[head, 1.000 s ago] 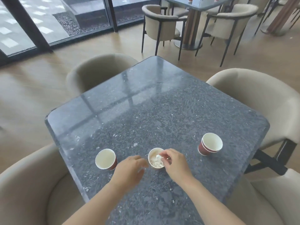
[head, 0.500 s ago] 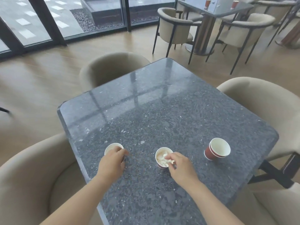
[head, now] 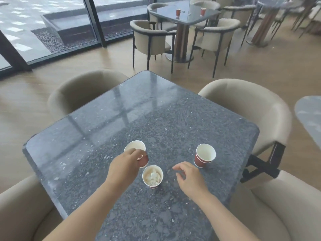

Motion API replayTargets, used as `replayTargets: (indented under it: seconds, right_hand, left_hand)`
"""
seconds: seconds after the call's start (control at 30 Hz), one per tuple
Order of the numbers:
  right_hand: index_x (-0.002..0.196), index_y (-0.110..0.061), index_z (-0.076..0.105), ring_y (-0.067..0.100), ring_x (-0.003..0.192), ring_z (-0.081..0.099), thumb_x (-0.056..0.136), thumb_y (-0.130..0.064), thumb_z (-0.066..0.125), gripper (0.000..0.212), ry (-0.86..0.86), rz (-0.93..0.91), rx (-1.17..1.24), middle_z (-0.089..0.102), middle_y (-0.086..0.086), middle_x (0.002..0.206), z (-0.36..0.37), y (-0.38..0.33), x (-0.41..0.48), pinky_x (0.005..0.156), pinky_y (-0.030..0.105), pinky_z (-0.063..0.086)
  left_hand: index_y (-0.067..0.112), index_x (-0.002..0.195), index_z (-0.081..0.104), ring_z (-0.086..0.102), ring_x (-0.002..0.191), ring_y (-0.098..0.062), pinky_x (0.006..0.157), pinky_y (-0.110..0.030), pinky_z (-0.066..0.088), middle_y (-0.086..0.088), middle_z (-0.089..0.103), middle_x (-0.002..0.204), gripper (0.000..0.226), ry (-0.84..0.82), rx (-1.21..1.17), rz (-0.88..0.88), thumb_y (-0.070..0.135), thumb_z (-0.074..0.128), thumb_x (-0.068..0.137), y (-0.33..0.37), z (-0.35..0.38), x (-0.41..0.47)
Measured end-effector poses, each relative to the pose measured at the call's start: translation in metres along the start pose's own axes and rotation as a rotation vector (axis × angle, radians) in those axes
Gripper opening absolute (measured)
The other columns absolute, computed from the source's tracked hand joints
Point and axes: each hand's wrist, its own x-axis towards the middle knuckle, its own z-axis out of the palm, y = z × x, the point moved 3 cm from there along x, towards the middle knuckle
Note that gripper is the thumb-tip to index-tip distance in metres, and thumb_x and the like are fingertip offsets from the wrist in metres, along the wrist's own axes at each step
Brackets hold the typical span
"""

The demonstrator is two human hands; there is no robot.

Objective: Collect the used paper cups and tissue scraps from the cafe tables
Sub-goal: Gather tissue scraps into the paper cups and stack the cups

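Head view: we read the step as gathering the cups on the near table (head: 156, 115) into one stack. Our left hand (head: 124, 165) grips the empty cup (head: 135, 147) by its side, fingers and thumb curled round the red wall just under the rim. That cup is tilted, mouth toward far-left; we cannot tell whether its base is off the table. Our right hand (head: 190, 180) hovers low over the tabletop and holds nothing, fingers loosely curled and a little spread, between the scrap cup (head: 146, 173) and the nested pair (head: 201, 161).

The scrap cup stands upright at near centre, just near-right of the held cup and apart from both hands. Inside it the tissue scraps (head: 153, 176) lie crumpled, white against a brownish-stained inner wall, below the rim. The nested pair, which looks like two cups one inside the other, stands upright to the right, white inside, with no scraps visible. All are red outside and thin paper, and we expect them to crush under a hard pinch.

Next move, our guess: the right hand takes the scrap cup or the pair. Then everything nests, with the scrap cup on top and kept upright so nothing spills. More red cups (head: 178, 12) wait on the far table (head: 189, 16), so plenty is left.
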Motion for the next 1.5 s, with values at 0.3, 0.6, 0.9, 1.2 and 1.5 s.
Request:
replayTargets:
  seconds: [0.3, 0.6, 0.9, 1.2, 1.5]
  right_hand:
    - [0.09, -0.014, 0.067, 0.014, 0.079, 0.062, 0.078, -0.005, 0.069, 0.015, 0.309, 0.114, 0.152, 0.063, -0.004, 0.089, -0.068, 0.038, -0.002, 0.069, 0.014, 0.049]
    - [0.092, -0.017, 0.064, 0.011, 0.077, 0.06, 0.078, -0.006, 0.07, 0.019, 0.443, 0.13, 0.158, 0.061, -0.008, 0.088, -0.099, 0.074, -0.006, 0.07, 0.029, 0.054]
    - [0.103, -0.016, 0.06, 0.013, 0.092, 0.057, 0.077, -0.01, 0.07, 0.029, 0.429, 0.132, 0.048, 0.057, -0.004, 0.107, -0.089, 0.091, 0.001, 0.075, 0.028, 0.05]
    - [0.105, -0.013, 0.06, 0.022, 0.11, 0.047, 0.079, -0.009, 0.064, 0.027, 0.16, 0.081, -0.151, 0.06, 0.0, 0.112, -0.053, 0.088, 0.021, 0.091, 0.03, 0.039]
    - [0.093, -0.016, 0.063, 0.024, 0.095, 0.055, 0.087, -0.009, 0.052, 0.014, 0.038, 0.106, -0.21, 0.065, -0.002, 0.096, -0.03, 0.064, 0.024, 0.079, 0.034, 0.042]
  left_hand:
    - [0.028, 0.105, 0.062, 0.061, 0.089, -0.024, 0.067, -0.035, 0.048, 0.007, 0.064, 0.106, 0.028, -0.032, -0.066, 0.343, 0.011, 0.053, 0.085, 0.129, 0.014, 0.041]
    - [0.027, 0.105, 0.058, 0.059, 0.094, -0.02, 0.066, -0.033, 0.049, 0.009, 0.065, 0.104, 0.027, -0.097, -0.038, 0.504, 0.009, 0.053, 0.086, 0.182, 0.055, 0.069]
    - [0.031, 0.121, 0.049, 0.048, 0.117, -0.013, 0.083, -0.032, 0.049, 0.013, 0.052, 0.127, 0.036, -0.27, 0.053, 0.496, 0.016, 0.053, 0.088, 0.167, 0.091, 0.081]
    - [0.037, 0.118, 0.049, 0.048, 0.117, -0.008, 0.082, -0.027, 0.048, 0.018, 0.05, 0.125, 0.029, -0.303, 0.114, 0.272, 0.034, 0.054, 0.089, 0.079, 0.084, 0.047]
    - [0.035, 0.114, 0.052, 0.052, 0.108, -0.01, 0.075, -0.028, 0.047, 0.016, 0.055, 0.114, 0.026, -0.295, 0.075, 0.078, 0.036, 0.052, 0.089, 0.025, 0.073, 0.006]
